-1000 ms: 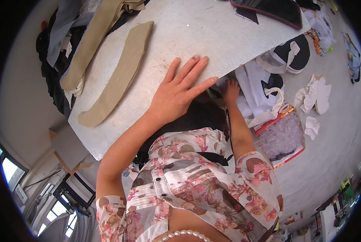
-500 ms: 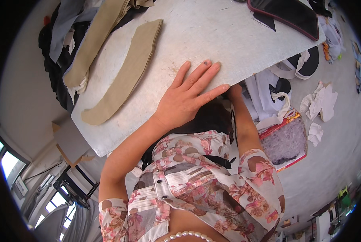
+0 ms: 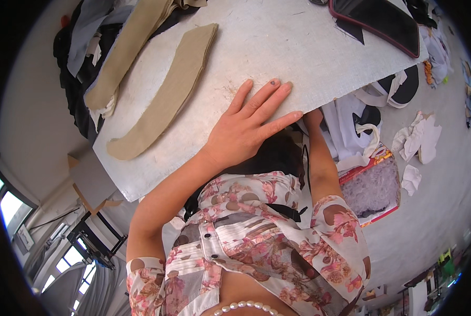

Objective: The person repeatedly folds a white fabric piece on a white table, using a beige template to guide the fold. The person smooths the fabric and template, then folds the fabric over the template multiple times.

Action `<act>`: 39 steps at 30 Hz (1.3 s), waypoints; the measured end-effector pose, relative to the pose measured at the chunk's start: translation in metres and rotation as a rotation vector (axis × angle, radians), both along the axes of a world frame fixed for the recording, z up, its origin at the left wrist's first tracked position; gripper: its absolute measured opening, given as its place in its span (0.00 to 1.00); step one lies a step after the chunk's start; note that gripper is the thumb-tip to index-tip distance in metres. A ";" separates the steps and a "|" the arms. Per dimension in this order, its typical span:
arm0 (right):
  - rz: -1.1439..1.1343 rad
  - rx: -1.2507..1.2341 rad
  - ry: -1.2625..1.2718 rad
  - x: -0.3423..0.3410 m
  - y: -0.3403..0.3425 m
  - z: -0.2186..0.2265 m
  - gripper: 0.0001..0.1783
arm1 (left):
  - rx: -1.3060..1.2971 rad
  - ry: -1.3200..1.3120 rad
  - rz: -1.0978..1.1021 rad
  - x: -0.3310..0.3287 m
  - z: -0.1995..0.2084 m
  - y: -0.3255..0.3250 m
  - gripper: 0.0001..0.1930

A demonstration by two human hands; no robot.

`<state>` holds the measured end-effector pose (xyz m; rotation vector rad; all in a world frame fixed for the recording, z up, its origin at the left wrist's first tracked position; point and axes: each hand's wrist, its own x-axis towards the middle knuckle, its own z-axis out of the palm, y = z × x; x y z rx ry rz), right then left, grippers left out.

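Note:
My left hand [image 3: 242, 121] lies flat on the pale tabletop [image 3: 267, 42] near its front edge, fingers spread, holding nothing. Lower, to the right, my right hand [image 3: 313, 120] reaches under the table edge. Its fingers are hidden there, so what it touches cannot be seen. To the left of my left hand rests a stack of curved khaki fabric pieces [image 3: 167, 97], apart from the fingers. Farther left, another long khaki fabric strip [image 3: 120, 58] lies near dark and grey cloth [image 3: 85, 39] at the table's edge.
A phone with a dark red rim [image 3: 378, 23] lies at the table's far right. Beside the table, white cloth pieces [image 3: 343, 126] hang above a red-edged box [image 3: 383, 213] filled with pale fluffy material. White scraps [image 3: 420, 138] are scattered on the floor.
The view has shifted slightly. My left hand stays flat on the table, and my right hand remains under the edge; the khaki stack has not moved.

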<state>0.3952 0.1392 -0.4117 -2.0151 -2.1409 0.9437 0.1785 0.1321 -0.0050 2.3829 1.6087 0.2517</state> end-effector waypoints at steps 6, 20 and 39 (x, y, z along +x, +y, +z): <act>-0.220 -0.093 0.256 0.036 0.004 0.007 0.19 | 0.013 -0.014 -0.004 0.000 0.000 0.000 0.35; -0.876 0.043 0.720 0.121 -0.020 0.129 0.14 | 0.054 0.006 -0.008 0.001 -0.002 -0.002 0.34; -0.655 0.155 0.969 0.136 -0.022 0.394 0.18 | 0.118 -0.907 0.102 0.039 -0.006 -0.065 0.14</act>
